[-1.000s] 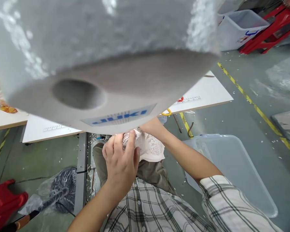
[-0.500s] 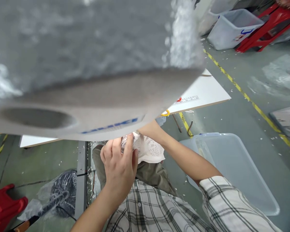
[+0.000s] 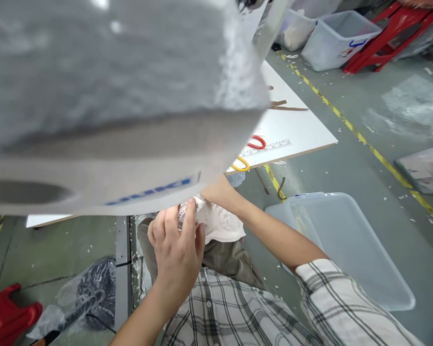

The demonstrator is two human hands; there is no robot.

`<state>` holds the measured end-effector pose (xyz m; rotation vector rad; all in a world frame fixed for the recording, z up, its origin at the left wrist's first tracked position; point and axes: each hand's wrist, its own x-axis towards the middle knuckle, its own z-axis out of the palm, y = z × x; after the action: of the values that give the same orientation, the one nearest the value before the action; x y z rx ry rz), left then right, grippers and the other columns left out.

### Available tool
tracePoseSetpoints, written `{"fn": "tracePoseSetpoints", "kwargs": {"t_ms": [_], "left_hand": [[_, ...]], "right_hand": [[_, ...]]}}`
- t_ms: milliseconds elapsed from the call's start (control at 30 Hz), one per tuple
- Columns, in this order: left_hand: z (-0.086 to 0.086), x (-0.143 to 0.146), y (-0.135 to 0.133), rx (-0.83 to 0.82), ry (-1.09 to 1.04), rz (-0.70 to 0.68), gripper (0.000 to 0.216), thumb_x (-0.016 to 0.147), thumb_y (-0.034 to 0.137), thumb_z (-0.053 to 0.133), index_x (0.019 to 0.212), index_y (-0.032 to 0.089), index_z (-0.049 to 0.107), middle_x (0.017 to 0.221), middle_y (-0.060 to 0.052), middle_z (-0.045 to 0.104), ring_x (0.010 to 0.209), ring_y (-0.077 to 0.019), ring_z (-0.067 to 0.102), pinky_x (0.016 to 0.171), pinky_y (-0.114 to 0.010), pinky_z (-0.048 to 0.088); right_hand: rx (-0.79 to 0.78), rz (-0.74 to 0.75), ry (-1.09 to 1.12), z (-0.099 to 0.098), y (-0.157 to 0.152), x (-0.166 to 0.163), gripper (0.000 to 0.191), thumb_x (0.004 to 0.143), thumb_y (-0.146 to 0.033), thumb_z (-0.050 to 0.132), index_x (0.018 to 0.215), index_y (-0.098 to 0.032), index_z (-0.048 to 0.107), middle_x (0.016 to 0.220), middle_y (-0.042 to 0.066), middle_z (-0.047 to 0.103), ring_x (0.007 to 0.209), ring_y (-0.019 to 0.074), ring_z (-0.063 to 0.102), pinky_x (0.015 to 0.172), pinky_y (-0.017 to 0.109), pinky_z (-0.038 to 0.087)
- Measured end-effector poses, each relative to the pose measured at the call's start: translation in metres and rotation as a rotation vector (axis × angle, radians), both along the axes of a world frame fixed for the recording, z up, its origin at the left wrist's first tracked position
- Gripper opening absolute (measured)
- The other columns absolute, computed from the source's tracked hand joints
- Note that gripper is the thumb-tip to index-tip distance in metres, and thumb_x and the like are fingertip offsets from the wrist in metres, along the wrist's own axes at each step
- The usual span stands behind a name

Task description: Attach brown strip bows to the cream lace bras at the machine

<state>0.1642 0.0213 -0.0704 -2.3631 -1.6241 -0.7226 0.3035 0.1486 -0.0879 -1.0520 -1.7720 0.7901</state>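
Observation:
A white cloth piece with a dark lacy pattern [image 3: 223,226] hangs above my lap, below the large JUKI sewing machine head [image 3: 159,158]. My left hand [image 3: 176,240] lies against the cloth's left part, fingers stretched upward and a little apart, the thumb standing off to the right. Its fingertips reach the lower edge of the machine head. My right hand [image 3: 218,192] comes in from the right over the cloth; only its wrist side shows, and the machine head hides the fingers. Whether they hold the cloth cannot be seen.
On the white tabletop [image 3: 303,127] lie red-handled scissors [image 3: 257,142], a yellow handle [image 3: 241,164], a clear ruler [image 3: 274,146] and brown strips. A translucent plastic bin [image 3: 350,240] stands to my right. Red stools, a further tub [image 3: 337,41] and a bagged dark bundle [image 3: 97,288] surround the machine.
My view has shifted slightly, so the machine head sits further left and more of the tabletop and scissors shows. Both hands keep nearly the same place at the cloth.

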Motion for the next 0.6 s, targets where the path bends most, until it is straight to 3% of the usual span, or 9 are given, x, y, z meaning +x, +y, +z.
{"fn": "tracePoseSetpoints", "kwargs": {"t_ms": [133,267,367,467,600], "left_hand": [[-0.004,-0.006,-0.001,0.017,-0.117,-0.045,0.052,0.087,0.025,0.07,0.137,0.015,0.057,0.133,-0.022,0.058,0.122,-0.0348,0.055,0.105,-0.05,0.04],[-0.015,-0.019,0.002,0.022,-0.365,-0.027,0.057,0.087,0.024,0.07,0.14,0.018,0.051,0.135,-0.021,0.054,0.128,-0.0336,0.051,0.105,-0.05,0.043],[-0.024,-0.028,0.009,-0.215,-0.679,0.027,0.052,0.094,0.032,0.063,0.142,0.021,0.046,0.137,-0.018,0.054,0.128,-0.029,0.054,0.105,-0.045,0.046],[-0.027,-0.033,0.017,-0.5,-0.948,0.0,0.041,0.099,0.043,0.053,0.134,0.022,0.051,0.128,-0.014,0.062,0.113,-0.0244,0.065,0.093,-0.037,0.053],[-0.024,-0.036,0.022,-0.603,-0.999,0.053,0.041,0.095,0.051,0.057,0.121,0.02,0.058,0.109,-0.009,0.069,0.097,-0.0221,0.067,0.083,-0.034,0.053]], "right_hand": [[-0.058,-0.033,0.144,0.001,-0.008,0.0,0.01,0.09,-0.024,0.058,0.093,-0.017,0.064,0.118,0.009,0.064,0.094,0.0175,0.06,0.077,0.03,0.051],[-0.089,-0.101,0.278,-0.003,-0.028,0.006,0.017,0.094,-0.03,0.057,0.104,-0.018,0.064,0.124,0.009,0.061,0.088,0.0142,0.061,0.076,0.028,0.051],[-0.194,-0.108,0.345,-0.009,-0.044,0.01,0.021,0.095,-0.037,0.059,0.107,-0.02,0.061,0.107,0.006,0.063,0.084,0.0142,0.06,0.074,0.028,0.05],[-0.241,-0.097,0.353,-0.012,-0.058,0.01,0.024,0.092,-0.04,0.065,0.104,-0.021,0.057,0.097,0.003,0.062,0.084,0.015,0.06,0.074,0.028,0.05],[-0.181,-0.096,0.296,-0.011,-0.068,0.006,0.025,0.086,-0.037,0.071,0.099,-0.022,0.055,0.095,0.002,0.059,0.086,0.0149,0.059,0.08,0.03,0.05]]}}
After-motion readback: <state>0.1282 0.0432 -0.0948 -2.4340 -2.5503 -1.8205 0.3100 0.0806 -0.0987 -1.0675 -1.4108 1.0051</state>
